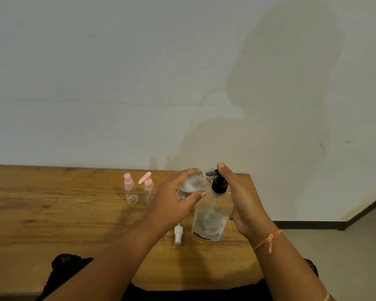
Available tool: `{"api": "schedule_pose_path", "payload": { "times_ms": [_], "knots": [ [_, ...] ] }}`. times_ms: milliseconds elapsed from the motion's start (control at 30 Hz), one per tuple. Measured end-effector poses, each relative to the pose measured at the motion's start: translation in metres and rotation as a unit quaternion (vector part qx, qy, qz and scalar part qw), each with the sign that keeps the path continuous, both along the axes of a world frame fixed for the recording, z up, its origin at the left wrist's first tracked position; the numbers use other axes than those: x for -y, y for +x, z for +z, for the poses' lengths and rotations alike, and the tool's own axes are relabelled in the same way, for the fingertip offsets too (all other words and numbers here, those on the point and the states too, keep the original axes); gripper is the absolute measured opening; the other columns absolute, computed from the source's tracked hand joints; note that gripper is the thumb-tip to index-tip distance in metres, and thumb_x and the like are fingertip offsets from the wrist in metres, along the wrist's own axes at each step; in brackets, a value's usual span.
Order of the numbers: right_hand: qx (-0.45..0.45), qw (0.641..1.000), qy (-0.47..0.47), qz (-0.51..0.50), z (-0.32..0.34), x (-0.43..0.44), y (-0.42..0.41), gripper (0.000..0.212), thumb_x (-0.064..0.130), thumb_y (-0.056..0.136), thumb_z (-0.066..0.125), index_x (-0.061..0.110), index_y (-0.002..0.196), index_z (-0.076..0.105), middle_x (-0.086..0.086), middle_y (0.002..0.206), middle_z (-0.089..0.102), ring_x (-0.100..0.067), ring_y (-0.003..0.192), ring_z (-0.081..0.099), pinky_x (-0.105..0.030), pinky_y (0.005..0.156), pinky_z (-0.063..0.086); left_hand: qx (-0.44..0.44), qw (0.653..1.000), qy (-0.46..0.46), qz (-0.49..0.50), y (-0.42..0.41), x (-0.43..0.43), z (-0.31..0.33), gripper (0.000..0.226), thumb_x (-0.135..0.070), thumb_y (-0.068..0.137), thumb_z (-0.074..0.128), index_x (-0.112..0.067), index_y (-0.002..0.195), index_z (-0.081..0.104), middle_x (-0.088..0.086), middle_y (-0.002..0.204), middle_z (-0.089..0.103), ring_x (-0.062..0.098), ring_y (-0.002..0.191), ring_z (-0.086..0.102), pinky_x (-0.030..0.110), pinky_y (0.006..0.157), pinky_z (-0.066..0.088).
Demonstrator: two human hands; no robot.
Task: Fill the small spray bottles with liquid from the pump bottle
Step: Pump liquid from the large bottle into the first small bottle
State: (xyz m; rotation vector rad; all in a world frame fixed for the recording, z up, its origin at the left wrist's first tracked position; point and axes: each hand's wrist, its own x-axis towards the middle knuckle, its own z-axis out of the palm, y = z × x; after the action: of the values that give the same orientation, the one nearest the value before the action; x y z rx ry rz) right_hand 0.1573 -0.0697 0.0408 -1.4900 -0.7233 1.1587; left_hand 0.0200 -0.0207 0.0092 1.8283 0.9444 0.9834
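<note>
1. The left hand [174, 203] holds a small clear bottle [193, 183] off the wooden table [52, 203], thumb and fingers curled round its body. The bottle is tipped toward the nozzle of the pump head [219, 184], and foamy liquid already shows inside it
2. The right hand [241, 198] is against the side of the pump bottle [208, 222], which stands on the table near its front edge, and one digit lies on top of the black pump head. The other fingers are hidden behind the bottle, so they probably wrap it, but that is not plain
3. The small bottle looks light, thin-walled and slick with suds. It is best gripped round the middle, as now, with the open neck kept close under the nozzle
4. The pump bottle is partly full, so it is heavier and steadier. It is best braced at the shoulder while the head is pressed straight down, since a sideways push could tip it
5. A white spray cap [178, 234] lies loose on the table just left of the pump bottle's base, likely the held bottle's top
6. A pink-topped spray bottle [129, 190] and a second pink-topped bottle [148, 190] stand upright side by side, further left, looking empty and capped
</note>
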Motion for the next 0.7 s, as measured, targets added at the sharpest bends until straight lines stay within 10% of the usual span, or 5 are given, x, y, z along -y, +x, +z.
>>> {"api": "schedule_pose_path", "payload": {
  "times_ms": [700],
  "knots": [
    [0.04,0.998,-0.037,0.037,0.0062,-0.0002,0.0046,0.048,0.06,0.086,0.049,0.025,0.113,0.067,0.002,0.114,0.066,-0.018,0.111,0.056,-0.051,0.103,0.041,-0.004,1.0,-0.008,-0.002,0.0013,0.0,-0.0017,0.049,-0.02,0.077,0.073,-0.048,0.107,0.048,-0.019,0.11,0.056,-0.013,0.101,0.051,0.001,0.08,0.042]
  ]
}}
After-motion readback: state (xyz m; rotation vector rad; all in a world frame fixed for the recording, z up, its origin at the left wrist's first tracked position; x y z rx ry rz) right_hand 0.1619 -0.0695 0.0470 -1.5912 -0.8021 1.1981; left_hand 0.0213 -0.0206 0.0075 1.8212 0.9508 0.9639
